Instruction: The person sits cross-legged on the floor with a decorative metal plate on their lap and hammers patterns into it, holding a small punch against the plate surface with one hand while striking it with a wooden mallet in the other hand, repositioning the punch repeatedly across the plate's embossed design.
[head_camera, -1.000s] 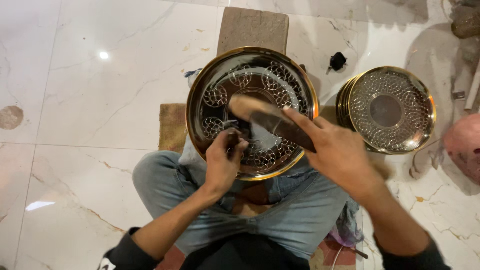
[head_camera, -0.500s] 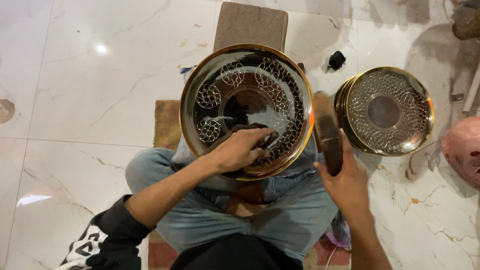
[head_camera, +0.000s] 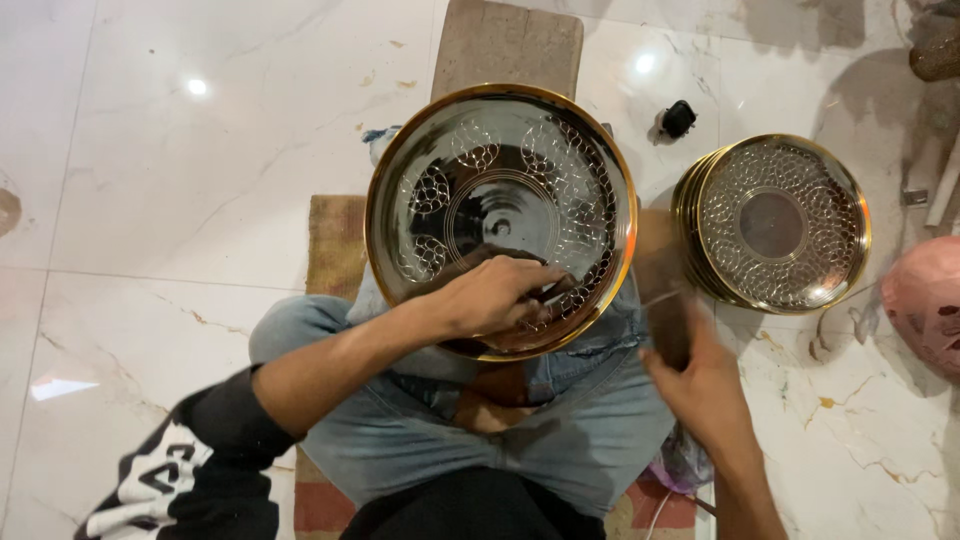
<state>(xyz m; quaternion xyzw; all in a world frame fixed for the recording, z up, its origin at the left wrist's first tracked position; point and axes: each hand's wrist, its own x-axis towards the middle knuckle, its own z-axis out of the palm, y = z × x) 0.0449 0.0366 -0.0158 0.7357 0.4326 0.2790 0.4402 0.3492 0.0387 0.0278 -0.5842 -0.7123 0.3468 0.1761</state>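
A large round brass plate (head_camera: 500, 115) with a dark middle and engraved scale patterns rests on my lap. My left hand (head_camera: 488, 296) lies on its lower part, fingers closed around a thin dark tool (head_camera: 556, 290) whose tip touches the plate. My right hand (head_camera: 702, 385) is off the plate's right edge, above my right knee. It grips a dark, blurred hammer-like tool (head_camera: 665, 300) that points up beside the rim.
A stack of similar engraved brass plates (head_camera: 770, 222) stands on the marble floor to the right. Beyond it lies a pink object (head_camera: 925, 300). A small black item (head_camera: 678, 118) and a brown block (head_camera: 508, 45) lie behind the plate. A woven mat (head_camera: 335, 240) is under me.
My right hand, with its dark tool, has swung from above the plate out to the right and down. My left hand has slid right along the plate's lower part.
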